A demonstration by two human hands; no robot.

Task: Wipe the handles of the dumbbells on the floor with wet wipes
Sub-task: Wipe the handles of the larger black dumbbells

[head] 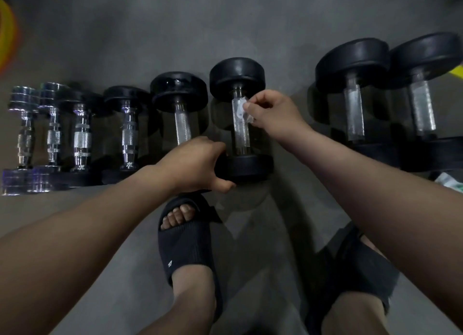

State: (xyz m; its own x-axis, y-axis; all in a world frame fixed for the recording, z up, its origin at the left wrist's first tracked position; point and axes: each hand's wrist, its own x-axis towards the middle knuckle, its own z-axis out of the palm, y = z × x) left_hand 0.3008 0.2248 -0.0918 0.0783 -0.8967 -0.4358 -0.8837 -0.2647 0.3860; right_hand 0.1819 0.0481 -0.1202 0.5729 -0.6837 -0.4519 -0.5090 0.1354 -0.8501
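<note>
Well left of left hand: row of small chrome dumbbells [25,134] on grey concrete floor [225,21]. Just left of left hand: black round-headed dumbbell with knurled steel grip [181,104]. Left hand [198,164] curled round near rubber head [250,168] of middle black dumbbell [238,75], thumb underneath. Between hands: steel handle [241,136] of that dumbbell. Right hand [273,111] pinching thin white wet wipe [240,109] between thumb and fingertips, wipe pressed on far part of handle. Right of right hand: two larger black dumbbells [353,59], side by side. Below hands: feet in black slide sandals [190,244].
</note>
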